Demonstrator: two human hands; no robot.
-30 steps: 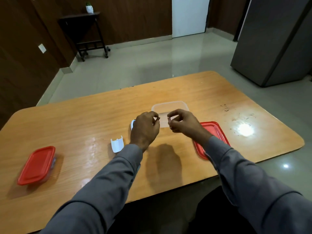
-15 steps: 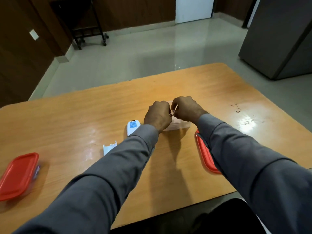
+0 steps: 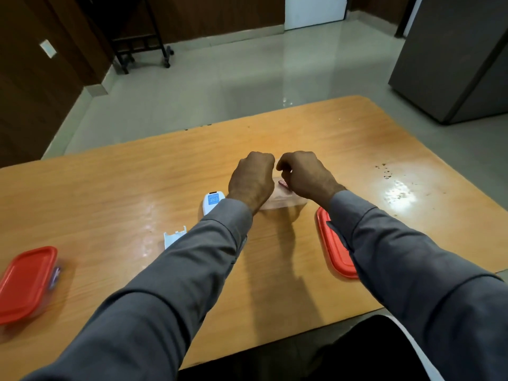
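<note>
Centrally, lidless clear tub (image 3: pixel 286 202), small red item (image 3: pixel 283 184) above, red-lidded tub (image 3: pixel 26 281) far left.

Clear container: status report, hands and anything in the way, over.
Left hand and right hand curled over clear container, grip hidden. Small red item shows at right fingers. Red lid off, lying beside container; nothing blocks.

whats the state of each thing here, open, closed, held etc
clear container, open, lid off, under both hands
red lid, off, lying flat beside it
left container, closed with a red lid
white device, lying flat, label up
white cover piece, loose, apart from the device
left hand, fingers curled, grip hidden
right hand, fingers curled, small reddish item at them
</note>
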